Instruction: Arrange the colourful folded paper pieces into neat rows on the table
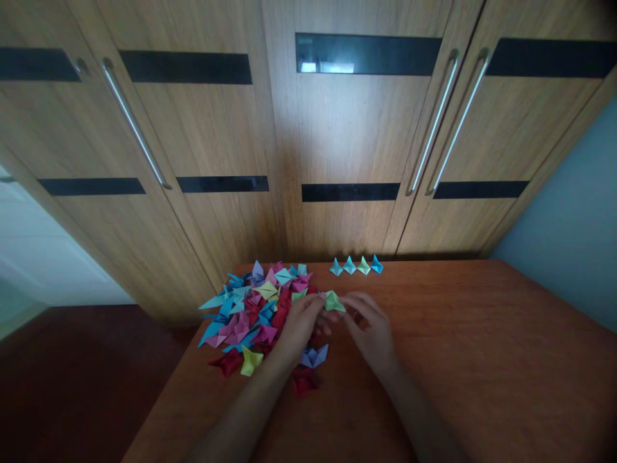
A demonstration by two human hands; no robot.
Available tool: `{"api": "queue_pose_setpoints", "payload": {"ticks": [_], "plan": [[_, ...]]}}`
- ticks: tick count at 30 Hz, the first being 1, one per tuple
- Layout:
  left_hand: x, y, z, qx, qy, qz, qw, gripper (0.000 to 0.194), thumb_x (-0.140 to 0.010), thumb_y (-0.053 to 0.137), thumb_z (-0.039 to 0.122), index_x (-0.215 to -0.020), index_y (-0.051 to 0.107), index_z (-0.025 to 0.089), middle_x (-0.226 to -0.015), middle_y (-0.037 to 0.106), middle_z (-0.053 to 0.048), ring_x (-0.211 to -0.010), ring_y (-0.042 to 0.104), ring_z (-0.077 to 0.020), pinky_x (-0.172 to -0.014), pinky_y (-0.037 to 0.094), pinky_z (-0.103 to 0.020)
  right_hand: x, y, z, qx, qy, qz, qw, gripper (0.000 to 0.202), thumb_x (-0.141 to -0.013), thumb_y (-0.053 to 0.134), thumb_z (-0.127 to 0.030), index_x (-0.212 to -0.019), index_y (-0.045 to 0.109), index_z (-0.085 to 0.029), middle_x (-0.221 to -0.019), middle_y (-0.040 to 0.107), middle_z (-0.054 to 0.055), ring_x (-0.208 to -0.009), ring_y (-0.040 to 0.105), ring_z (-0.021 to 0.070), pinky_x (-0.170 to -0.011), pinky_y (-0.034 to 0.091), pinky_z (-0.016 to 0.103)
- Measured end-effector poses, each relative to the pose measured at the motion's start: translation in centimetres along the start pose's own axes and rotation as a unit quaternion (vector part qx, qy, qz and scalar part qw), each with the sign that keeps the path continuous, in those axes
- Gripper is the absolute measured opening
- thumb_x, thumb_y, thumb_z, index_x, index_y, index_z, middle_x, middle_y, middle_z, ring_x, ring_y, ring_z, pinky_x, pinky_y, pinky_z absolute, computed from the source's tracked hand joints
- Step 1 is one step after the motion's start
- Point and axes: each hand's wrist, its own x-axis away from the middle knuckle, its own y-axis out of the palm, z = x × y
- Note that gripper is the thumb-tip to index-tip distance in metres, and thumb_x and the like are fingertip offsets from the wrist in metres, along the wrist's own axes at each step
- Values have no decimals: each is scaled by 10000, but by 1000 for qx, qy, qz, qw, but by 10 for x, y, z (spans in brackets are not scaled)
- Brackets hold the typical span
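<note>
Row of four folded papers (349, 265) stands at the back of the table (463, 328), seemingly done, a big mixed heap (236, 328) left; in front of the row, the left hand (303, 318) pinches a pale green, pointed paper (333, 301); the right hand (371, 326) meets its edge, though whether it grips I cannot tell

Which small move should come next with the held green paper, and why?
Four folded papers stand in a row near the back of the table, and left hand and right hand have the green paper between them; perhaps set it beside the row's blue piece.
</note>
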Motion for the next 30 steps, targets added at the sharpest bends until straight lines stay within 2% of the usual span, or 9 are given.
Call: {"api": "queue_pose_setpoints", "payload": {"ticks": [6, 11, 13, 16, 19, 23, 25, 27, 30], "plan": [[-6, 9, -2, -50, 20, -17, 998, 390, -819, 462, 522, -789, 548, 143, -621, 666, -30, -358, 501, -80, -360, 297, -172, -1, -7, 11, 77, -38, 32, 996, 182, -837, 514, -259, -913, 676, -231, -912, 606, 58, -804, 577, 158, -632, 492, 249], [-3, 0, -9, -81, 58, -28, 995, 381, -832, 457, 516, -802, 554, 149, -660, 669, -31, -393, 507, -83, -377, 317, -174, 0, -5, 8, 77, -21, -9, 997, 192, -857, 503, -297, -875, 682, -231, -837, 625, 46, -715, 581, 141, -618, 484, 241], [1, -5, -12, -89, 73, -47, 992, 344, -836, 471, 480, -803, 563, 150, -697, 670, -32, -425, 508, -78, -402, 336, -171, 0, -5, 8, 63, -4, -3, 998, 193, -854, 514, -316, -856, 685, -227, -799, 643, 39, -680, 585, 139, -613, 479, 238], [8, -12, -17, -103, 75, -66, 990, 282, -846, 477, 421, -796, 562, 157, -727, 660, -26, -476, 517, -83, -437, 355, -172, -4, -13, 18, 47, 51, 88, 994, 219, -827, 548, -376, -834, 681, -202, -796, 674, 46, -688, 604, 156, -639, 483, 253], [15, -17, -20, -163, 100, -44, 981, 239, -854, 465, 366, -781, 571, 165, -695, 644, -14, -517, 536, -103, -480, 377, -191, -11, -31, 42, 48, 131, 196, 971, 314, -805, 549, -448, -826, 664, -157, -783, 686, 67, -689, 611, 174, -639, 479, 260], [22, -16, -16, -269, 158, -27, 950, 174, -823, 477, 276, -745, 598, 180, -623, 612, 7, -557, 546, -126, -515, 369, -207, -25, -65, 81, 146, 220, 261, 928, 387, -801, 511, -482, -837, 664, -129, -756, 693, 96, -661, 616, 188, -615, 459, 253], [24, -14, -13, -308, 176, -29, 935, 168, -817, 478, 257, -729, 601, 186, -612, 601, 9, -566, 543, -131, -527, 360, -212, -34, -80, 99, 233, 254, 236, 909, 379, -817, 487, -452, -899, 673, -132, -841, 703, 117, -746, 635, 206, -668, 457, 257], [25, -13, -11, -332, 187, -26, 924, 172, -823, 471, 249, -730, 604, 191, -620, 602, 6, -576, 544, -136, -541, 356, -218, -42, -90, 113, 324, 288, 177, 884, 369, -838, 453, -419, -959, 675, -151, -904, 703, 116, -825, 639, 218, -712, 450, 262], [26, -12, -11, -340, 199, -13, 919, 171, -829, 459, 228, -751, 609, 200, -619, 600, 12, -565, 533, -135, -545, 347, -218, -53, -95, 129, 376, 315, 123, 862, 356, -830, 460, -409, -972, 688, -176, -921, 699, 125, -865, 636, 250, -715, 448, 293]]}}
